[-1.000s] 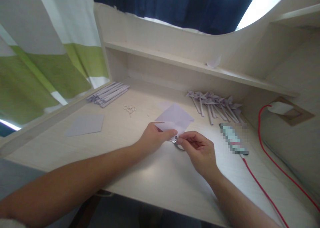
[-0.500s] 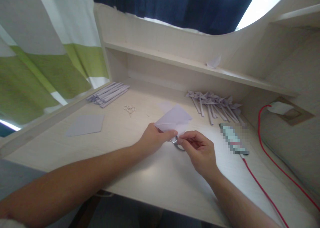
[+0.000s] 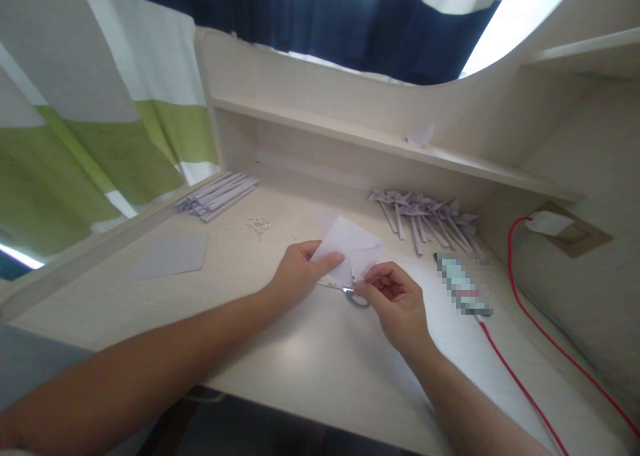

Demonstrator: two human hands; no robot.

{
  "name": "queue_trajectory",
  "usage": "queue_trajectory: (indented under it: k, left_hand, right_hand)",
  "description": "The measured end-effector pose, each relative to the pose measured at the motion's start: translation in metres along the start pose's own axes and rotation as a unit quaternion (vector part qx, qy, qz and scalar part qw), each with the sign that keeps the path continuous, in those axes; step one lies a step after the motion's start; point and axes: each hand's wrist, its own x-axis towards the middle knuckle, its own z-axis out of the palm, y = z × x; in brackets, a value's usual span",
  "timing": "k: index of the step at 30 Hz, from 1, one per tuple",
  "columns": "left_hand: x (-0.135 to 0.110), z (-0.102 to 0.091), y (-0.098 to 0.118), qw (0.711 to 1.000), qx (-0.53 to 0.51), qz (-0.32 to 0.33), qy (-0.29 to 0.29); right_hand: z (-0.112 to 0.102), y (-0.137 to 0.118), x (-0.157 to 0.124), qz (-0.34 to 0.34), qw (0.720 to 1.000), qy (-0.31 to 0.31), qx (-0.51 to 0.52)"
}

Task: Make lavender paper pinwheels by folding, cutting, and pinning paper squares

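Note:
Over the middle of the desk is a square of white paper [image 3: 345, 237] with cut slits and loose flaps. My left hand [image 3: 295, 269] grips its left side, thumb on top and fingers underneath. At the lower right corner of the paper, the thumb and fingertips of my right hand [image 3: 397, 303] are pinched together on a flap. A pair of scissors [image 3: 349, 292] with metal handles lies on the desk just under the paper, blades pointing left. My right fingertips partly cover one handle loop.
Rolled paper sticks [image 3: 220, 195] lie at the back left, near a flat stack of paper [image 3: 173, 255] and small white bits [image 3: 259, 225]. Several paper pinwheels [image 3: 425, 213] sit back right, beside a phone [image 3: 463, 284] on a red cable [image 3: 520, 393]. A shelf [image 3: 320, 128] spans the back.
The paper has turned and tilted flatter in my hands, showing its slits. More of the scissors shows beneath it. My view has shifted slightly.

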Motion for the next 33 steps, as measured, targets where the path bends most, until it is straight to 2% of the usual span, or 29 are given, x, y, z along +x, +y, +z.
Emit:
queue_trajectory:
  k: [4, 6, 8, 9, 12, 14, 16, 19, 23, 25, 28, 30, 33]
  left_hand:
    - [0.007, -0.007, 0.000, 1.000, 0.005, 0.006, 0.022]
    - [0.009, -0.011, 0.001, 0.999, 0.034, -0.002, 0.007]
    - [0.009, -0.015, 0.003, 0.996, 0.076, -0.018, -0.047]
    - [0.009, -0.016, 0.003, 0.991, 0.096, -0.029, -0.085]
    - [0.007, -0.019, 0.002, 0.970, 0.137, -0.049, -0.197]
    - [0.007, -0.020, -0.001, 0.960, 0.150, -0.042, -0.231]
    - [0.009, -0.020, -0.003, 0.965, 0.145, -0.020, -0.216]
    - [0.013, -0.020, -0.004, 0.986, 0.087, 0.006, -0.145]
    - [0.018, -0.023, 0.001, 0.992, -0.001, -0.014, -0.126]
    - [0.020, -0.025, 0.004, 0.995, -0.036, -0.014, -0.088]
    - [0.022, -0.025, 0.005, 0.995, -0.094, -0.018, -0.033]
    - [0.022, -0.023, 0.001, 0.992, -0.100, -0.038, -0.060]
    - [0.018, -0.016, -0.008, 0.986, -0.052, -0.073, -0.140]
  right_hand:
    - [-0.008, -0.002, 0.004, 0.022, 0.999, -0.042, -0.013]
    - [-0.016, -0.005, 0.008, 0.009, 0.998, -0.012, -0.055]
    - [-0.023, -0.007, 0.012, -0.022, 0.995, 0.045, -0.085]
    - [-0.025, -0.008, 0.014, -0.033, 0.994, 0.052, -0.086]
    - [-0.027, -0.008, 0.015, -0.018, 0.997, -0.009, -0.075]
    - [-0.026, -0.006, 0.014, 0.016, 0.995, -0.063, -0.072]
    - [-0.024, -0.004, 0.013, 0.041, 0.993, -0.088, -0.070]
    - [-0.022, -0.004, 0.012, 0.071, 0.988, -0.113, -0.075]
    - [-0.020, -0.006, 0.012, 0.105, 0.977, -0.166, -0.086]
    - [-0.019, -0.006, 0.012, 0.108, 0.982, -0.143, -0.054]
    - [-0.019, -0.003, 0.015, 0.115, 0.991, -0.070, 0.027]
    - [-0.017, 0.000, 0.015, 0.123, 0.989, -0.038, 0.069]
    - [-0.013, 0.002, 0.014, 0.136, 0.986, -0.035, 0.091]
